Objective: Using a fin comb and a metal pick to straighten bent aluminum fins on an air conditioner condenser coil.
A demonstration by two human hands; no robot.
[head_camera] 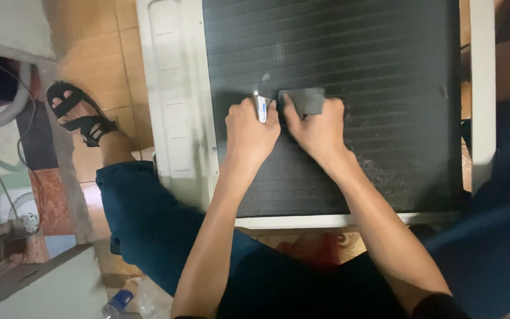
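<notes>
L hand (250, 131): fist closed round a small white-and-blue tool (261, 108); its thin tip pokes out just past the knuckles, touching the dark fin panel (385, 71).
R hand (319, 125): fingers curled over a dark grey block (305, 100), pressing it flat on the fins; thumb side just beside the tool.
Gap btwn hands: nearly touching, tool sits between them.
Fin panel: black, ribbed, lying flat in a white casing (175, 112); fills the area beyond and either side of the fingertips.
Progress (judgement): pale dust specks just past L fingertips, grey grime patch below R wrist and at far right edge, so prob. early/mid; most of the surface looks untouched.
Nearby: sandalled foot (78, 115) well left of L hand, blue trousers (149, 218) below wrists.
</notes>
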